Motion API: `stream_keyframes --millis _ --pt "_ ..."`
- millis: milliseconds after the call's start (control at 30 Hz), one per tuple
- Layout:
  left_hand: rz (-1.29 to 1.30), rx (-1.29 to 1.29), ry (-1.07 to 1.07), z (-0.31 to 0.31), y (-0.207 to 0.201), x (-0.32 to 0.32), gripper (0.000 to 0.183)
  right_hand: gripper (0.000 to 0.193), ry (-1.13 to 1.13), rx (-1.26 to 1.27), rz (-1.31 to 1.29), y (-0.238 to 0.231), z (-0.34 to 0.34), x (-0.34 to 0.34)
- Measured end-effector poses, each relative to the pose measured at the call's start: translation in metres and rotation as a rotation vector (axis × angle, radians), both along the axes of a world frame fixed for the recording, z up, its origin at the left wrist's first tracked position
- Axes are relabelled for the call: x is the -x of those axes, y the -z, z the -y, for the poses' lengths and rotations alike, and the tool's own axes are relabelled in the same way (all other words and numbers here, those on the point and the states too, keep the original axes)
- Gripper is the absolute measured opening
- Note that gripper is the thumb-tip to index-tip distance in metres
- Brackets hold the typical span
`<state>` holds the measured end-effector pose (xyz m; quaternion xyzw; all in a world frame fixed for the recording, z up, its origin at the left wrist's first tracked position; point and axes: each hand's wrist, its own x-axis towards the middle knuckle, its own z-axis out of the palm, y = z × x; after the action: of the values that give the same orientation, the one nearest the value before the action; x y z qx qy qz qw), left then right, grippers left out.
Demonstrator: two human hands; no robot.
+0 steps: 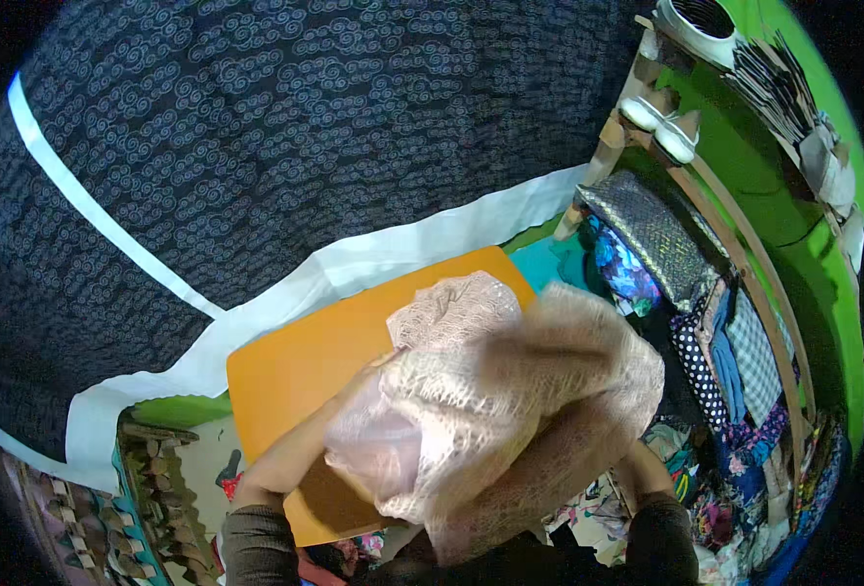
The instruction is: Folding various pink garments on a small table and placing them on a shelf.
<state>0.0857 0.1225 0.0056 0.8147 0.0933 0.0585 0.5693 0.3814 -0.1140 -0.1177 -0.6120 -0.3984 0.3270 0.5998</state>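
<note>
A pale pink lace garment (461, 386) hangs bunched and spread in front of me, above an orange tabletop (305, 376). Part of it is sheer, and its right side is smeared by motion. My left hand (365, 379) grips the garment's left edge, its fingertips tucked into the lace. On the right, my forearm (642, 479) runs up under the cloth. The garment covers my right hand, so its fingers do not show.
A dark patterned curtain (334, 146) with a white border hangs beyond the table. To the right, a wooden rack (715, 200) carries folded clothes and white shoes (658, 127) against a green wall. Piled clothes (710, 508) lie at lower right; a carved wooden piece (158, 488) stands left.
</note>
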Motion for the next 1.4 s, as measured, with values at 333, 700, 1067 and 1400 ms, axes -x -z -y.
stream_keyframes --millis 333,700,1067,1400 --pt "-0.008 0.576 -0.648 -0.016 0.131 -0.052 0.051 0.036 -0.03 0.63 -0.746 -0.068 -0.062 -0.009" --pt "0.587 0.202 -0.747 0.029 0.126 -0.042 0.095 0.042 0.231 0.04 -0.277 -0.043 -0.035 0.016" --pt "-0.209 -0.183 -1.092 0.034 0.129 -0.074 0.071 0.044 0.333 0.651 0.703 0.005 -0.052 -0.008" --pt "0.036 -0.127 -1.079 0.039 0.096 -0.086 0.078 0.052 -0.074 0.203 1.323 -0.087 -0.113 0.024"
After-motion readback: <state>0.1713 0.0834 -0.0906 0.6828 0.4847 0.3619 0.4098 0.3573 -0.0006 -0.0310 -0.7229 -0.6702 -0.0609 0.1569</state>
